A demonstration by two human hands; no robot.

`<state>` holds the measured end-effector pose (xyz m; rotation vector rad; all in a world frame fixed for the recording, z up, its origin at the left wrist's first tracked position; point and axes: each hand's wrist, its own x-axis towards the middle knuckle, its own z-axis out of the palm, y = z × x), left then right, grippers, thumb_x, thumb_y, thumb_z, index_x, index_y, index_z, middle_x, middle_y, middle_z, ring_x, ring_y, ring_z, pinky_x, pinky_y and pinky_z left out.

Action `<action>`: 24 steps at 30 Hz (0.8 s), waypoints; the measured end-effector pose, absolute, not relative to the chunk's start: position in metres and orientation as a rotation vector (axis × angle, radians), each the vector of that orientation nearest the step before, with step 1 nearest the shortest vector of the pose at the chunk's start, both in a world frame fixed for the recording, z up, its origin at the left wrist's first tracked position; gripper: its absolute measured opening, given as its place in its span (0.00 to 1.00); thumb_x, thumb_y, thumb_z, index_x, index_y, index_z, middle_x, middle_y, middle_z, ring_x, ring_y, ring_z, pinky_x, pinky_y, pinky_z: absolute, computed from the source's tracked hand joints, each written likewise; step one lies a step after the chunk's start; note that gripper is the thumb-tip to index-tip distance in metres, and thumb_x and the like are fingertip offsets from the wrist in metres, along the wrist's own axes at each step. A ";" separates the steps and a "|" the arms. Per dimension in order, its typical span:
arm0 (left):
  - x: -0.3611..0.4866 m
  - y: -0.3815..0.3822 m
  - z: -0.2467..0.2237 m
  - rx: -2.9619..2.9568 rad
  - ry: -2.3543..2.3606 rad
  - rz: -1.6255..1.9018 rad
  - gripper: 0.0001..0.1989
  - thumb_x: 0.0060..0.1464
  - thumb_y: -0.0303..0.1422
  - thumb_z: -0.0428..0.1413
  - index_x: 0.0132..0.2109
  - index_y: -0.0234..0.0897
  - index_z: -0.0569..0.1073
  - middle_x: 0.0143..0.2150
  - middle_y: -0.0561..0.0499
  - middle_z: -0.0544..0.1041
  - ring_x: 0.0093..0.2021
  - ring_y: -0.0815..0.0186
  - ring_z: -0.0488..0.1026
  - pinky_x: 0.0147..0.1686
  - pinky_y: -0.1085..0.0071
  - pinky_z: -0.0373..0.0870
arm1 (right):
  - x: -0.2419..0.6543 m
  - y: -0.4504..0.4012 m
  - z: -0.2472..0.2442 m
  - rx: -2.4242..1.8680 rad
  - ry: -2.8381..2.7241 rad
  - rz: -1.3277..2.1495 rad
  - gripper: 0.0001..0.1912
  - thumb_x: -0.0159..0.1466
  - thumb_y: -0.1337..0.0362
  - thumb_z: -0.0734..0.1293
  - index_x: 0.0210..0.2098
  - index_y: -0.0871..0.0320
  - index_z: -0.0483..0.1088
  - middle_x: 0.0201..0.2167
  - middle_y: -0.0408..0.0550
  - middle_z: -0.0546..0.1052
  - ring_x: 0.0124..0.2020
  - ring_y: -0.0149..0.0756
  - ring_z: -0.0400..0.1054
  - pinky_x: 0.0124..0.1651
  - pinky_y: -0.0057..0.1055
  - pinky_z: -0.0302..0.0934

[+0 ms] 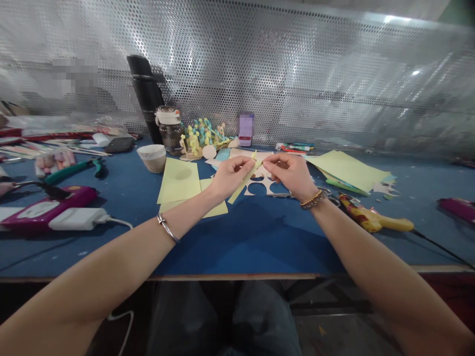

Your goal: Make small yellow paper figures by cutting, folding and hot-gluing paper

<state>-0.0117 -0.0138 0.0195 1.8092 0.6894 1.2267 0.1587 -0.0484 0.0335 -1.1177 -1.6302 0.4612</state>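
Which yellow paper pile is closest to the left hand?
The pile on the left side of the table, partly under the left hand; the other pile lies beyond the right hand.

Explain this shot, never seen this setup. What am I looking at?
There's no machine here. This is a single picture from a camera worn on a person's head, looking down at their own hands. The left hand and right hand pinch a narrow yellow paper strip above a cut-out beige card. The blue table also holds yellow paper sheets, a black flask and green-handled pliers.
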 end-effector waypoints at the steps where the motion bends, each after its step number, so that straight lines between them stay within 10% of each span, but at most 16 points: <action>1: -0.011 -0.014 0.020 1.801 0.671 1.214 0.09 0.55 0.37 0.53 0.36 0.36 0.73 0.30 0.52 0.73 0.30 0.71 0.73 0.32 0.74 0.69 | 0.158 -0.049 0.034 -1.118 -1.630 0.454 0.09 0.56 0.58 0.68 0.30 0.59 0.73 0.24 0.45 0.73 0.20 0.27 0.64 0.23 0.28 0.61; 24: -0.011 -0.019 0.020 1.770 0.688 1.168 0.10 0.52 0.37 0.55 0.36 0.35 0.76 0.34 0.49 0.77 0.34 0.69 0.72 0.39 0.69 0.69 | 0.156 -0.042 0.025 -1.058 -1.605 0.447 0.09 0.54 0.59 0.70 0.32 0.58 0.72 0.27 0.44 0.74 0.21 0.26 0.64 0.23 0.27 0.61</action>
